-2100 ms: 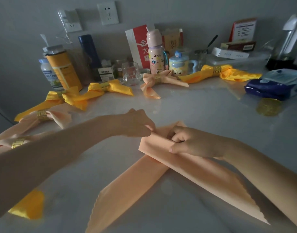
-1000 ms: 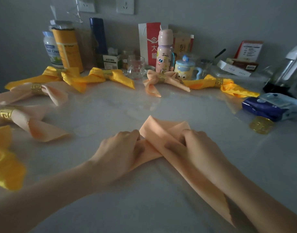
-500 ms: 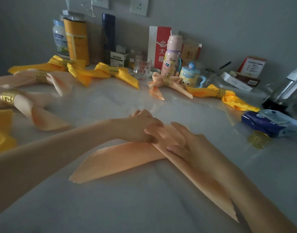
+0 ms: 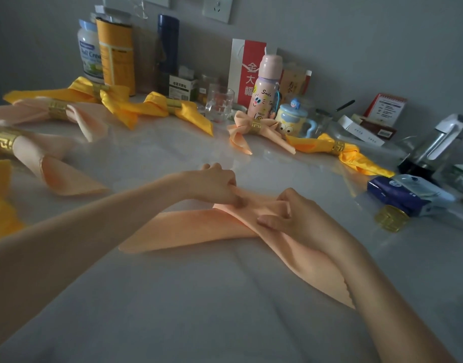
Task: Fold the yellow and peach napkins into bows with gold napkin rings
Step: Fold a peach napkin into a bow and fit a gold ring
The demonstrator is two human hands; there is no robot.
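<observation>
Half a second earlier the right hand (image 4: 296, 218) had lain flat on the peach napkin (image 4: 188, 229). Now its fingers had curled, its grip pinching the fold, while the left hand (image 4: 217, 183) kept its grip pinched on the centre. The napkin lay crossed mid-worktop (image 4: 225, 310), tails running to 8 and 5 o'clock. Three peach bows (image 4: 239, 138) and three yellow bows (image 4: 151, 106), all ringed, lay from 9 to 2 o'clock. One loose gold ring (image 4: 391, 218) sat at 3 o'clock.

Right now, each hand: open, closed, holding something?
Left hand: closed, pinching the peach napkin at its centre.
Right hand: closed, pinching the same napkin's centre fold.
</observation>
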